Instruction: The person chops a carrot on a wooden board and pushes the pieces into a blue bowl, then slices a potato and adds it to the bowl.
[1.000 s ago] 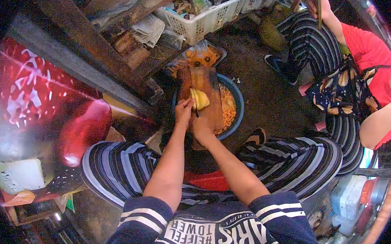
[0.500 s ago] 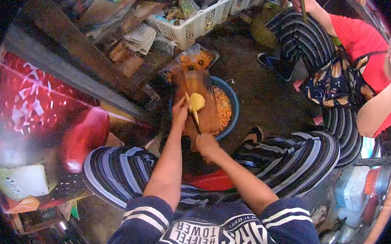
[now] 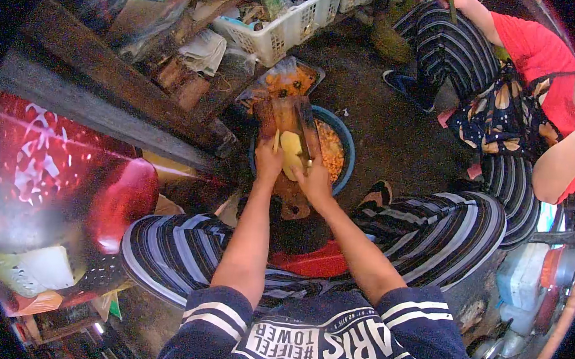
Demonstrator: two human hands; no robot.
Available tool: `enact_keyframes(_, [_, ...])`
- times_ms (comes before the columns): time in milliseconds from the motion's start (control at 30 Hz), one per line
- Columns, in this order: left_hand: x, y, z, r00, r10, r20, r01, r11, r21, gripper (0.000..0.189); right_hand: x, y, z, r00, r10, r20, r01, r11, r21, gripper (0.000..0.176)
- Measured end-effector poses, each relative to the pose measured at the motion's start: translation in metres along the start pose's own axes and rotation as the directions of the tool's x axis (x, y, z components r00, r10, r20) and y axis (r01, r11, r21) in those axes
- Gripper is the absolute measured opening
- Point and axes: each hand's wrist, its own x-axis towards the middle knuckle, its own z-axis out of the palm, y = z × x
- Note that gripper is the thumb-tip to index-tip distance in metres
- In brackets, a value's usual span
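A wooden cutting board [image 3: 292, 208] lies across a blue basin [image 3: 350, 158] that holds small diced orange pieces [image 3: 331, 152]. Pale yellow slices, which look like peeled potato [image 3: 292, 148], rest on the board between my hands. My left hand [image 3: 269, 161] is closed at the board's left side, pinching a thin yellow slice [image 3: 277, 141] that stands on edge. On the right, my right hand [image 3: 314, 183] grips a knife [image 3: 312, 145], its dark blade pointing away from me over the board. The right thumb is by the near end of the yellow slices.
Beyond the board is a clear tray [image 3: 288, 79] with orange food. A white plastic crate [image 3: 291, 36] stands farther back. Wooden beams [image 3: 127, 81] run along the left. At the right sits another person in a red top [image 3: 540, 47], near a green jackfruit-like object [image 3: 387, 36].
My right hand has moved up and forward from the board's near edge, and the knife now points away. The yellow slices lie more spread toward me. My left hand has shifted only slightly.
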Motion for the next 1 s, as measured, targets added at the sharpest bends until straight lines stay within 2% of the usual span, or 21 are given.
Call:
enact_keyframes(33, [-0.001,-0.007,0.006,0.999,0.012,-0.036,-0.012,1.000,0.006,0.029,0.002,0.001,-0.001,1.000,0.001,-0.002,-0.001,1.000,0.003,0.029])
enact_keyframes(100, [-0.001,-0.015,0.011,0.997,0.029,-0.070,-0.028,0.999,0.019,0.028,0.006,0.005,0.003,0.987,0.029,0.155,-0.053,0.987,0.151,0.058])
enact_keyframes(133, [-0.001,-0.016,0.011,0.995,0.010,-0.099,-0.001,0.996,0.091,0.027,0.004,0.007,0.007,0.987,0.030,0.156,-0.054,0.987,0.154,0.058])
enact_keyframes(200, [-0.005,-0.014,0.011,0.991,-0.011,-0.130,0.032,0.986,0.165,0.026,-0.002,0.011,0.018,1.000,-0.018,0.025,0.018,1.000,-0.006,0.036])
enact_keyframes(233, [-0.009,-0.007,0.009,0.983,-0.066,-0.169,0.082,0.993,0.090,0.021,0.000,0.009,0.022,0.999,-0.018,0.029,0.018,1.000,-0.003,0.036])
enact_keyframes(300, [-0.018,0.003,0.004,0.972,-0.127,-0.200,0.134,0.991,0.021,0.017,-0.001,0.005,0.032,0.963,0.189,0.191,-0.193,0.981,0.003,0.031])
enact_keyframes(333, [-0.020,0.007,0.003,0.983,-0.104,-0.152,0.107,0.994,0.012,0.016,-0.001,0.004,0.039,0.962,0.192,0.193,-0.196,0.981,0.005,0.031])
enact_keyframes(400, [-0.020,0.012,-0.001,0.991,-0.079,-0.104,0.080,0.997,0.001,0.017,0.003,-0.001,0.046,0.985,0.087,0.148,-0.108,0.984,0.141,0.027])
enact_keyframes(433, [-0.020,0.011,-0.004,0.983,-0.170,-0.063,0.166,0.985,-0.054,0.020,0.004,-0.003,0.044,0.985,0.088,0.148,-0.109,0.984,0.141,0.027])
enact_keyframes(467, [-0.019,0.010,-0.007,0.966,-0.257,-0.020,0.253,0.962,-0.105,0.023,0.005,-0.005,0.041,0.971,0.097,0.219,-0.139,0.973,0.186,0.026])
enact_keyframes(500, [-0.018,0.002,-0.007,0.966,-0.257,-0.022,0.253,0.962,-0.104,0.023,0.005,-0.006,0.041,0.952,0.099,0.289,-0.169,0.959,0.228,0.026])
enact_keyframes(533, [-0.017,-0.006,-0.006,0.970,-0.239,-0.036,0.235,0.967,-0.096,0.026,0.006,-0.005,0.040,0.952,0.097,0.289,-0.167,0.959,0.229,0.026])
enact_keyframes(600, [-0.016,-0.020,0.000,0.974,-0.219,-0.061,0.212,0.972,-0.099,0.028,0.005,0.000,0.036,0.820,0.162,0.549,-0.434,0.801,0.413,0.023])
enact_keyframes(633, [-0.016,-0.023,0.001,0.975,-0.216,-0.057,0.210,0.972,-0.101,0.028,0.002,0.009,0.040,0.822,0.166,0.545,-0.435,0.801,0.411,0.023])
enact_keyframes(700, [-0.015,-0.028,0.002,0.947,-0.319,-0.044,0.315,0.945,-0.088,0.027,-0.002,0.021,0.048,0.881,0.073,0.468,-0.329,0.805,0.494,0.019])
enact_keyframes(733, [-0.015,-0.035,0.004,0.947,-0.318,-0.046,0.314,0.946,-0.087,0.027,0.002,0.009,0.036,0.881,0.071,0.467,-0.327,0.805,0.495,0.019])
enact_keyframes(800, [-0.016,-0.045,0.008,0.916,-0.389,-0.099,0.359,0.905,-0.229,0.027,0.012,-0.007,0.007,0.856,0.287,0.431,-0.429,0.859,0.280,0.018])
enact_keyframes(833, [-0.015,-0.037,0.003,0.916,-0.389,-0.099,0.359,0.904,-0.230,0.027,0.012,0.010,0.012,0.856,0.287,0.431,-0.429,0.859,0.280,0.018])
enact_keyframes(900, [-0.014,-0.027,-0.003,0.918,-0.392,-0.058,0.392,0.920,-0.009,0.030,0.019,0.033,0.015,0.931,0.259,0.257,-0.323,0.913,0.250,0.019])
enact_keyframes(933, [-0.013,-0.027,0.000,0.918,-0.392,-0.057,0.392,0.920,-0.010,0.030,0.020,0.040,0.012,0.931,0.260,0.257,-0.323,0.913,0.248,0.019])
enact_keyframes(1000, [-0.008,-0.025,0.008,0.898,-0.429,-0.097,0.420,0.771,0.479,0.038,0.023,0.048,0.006,0.998,0.057,0.003,-0.056,0.962,0.267,0.018])
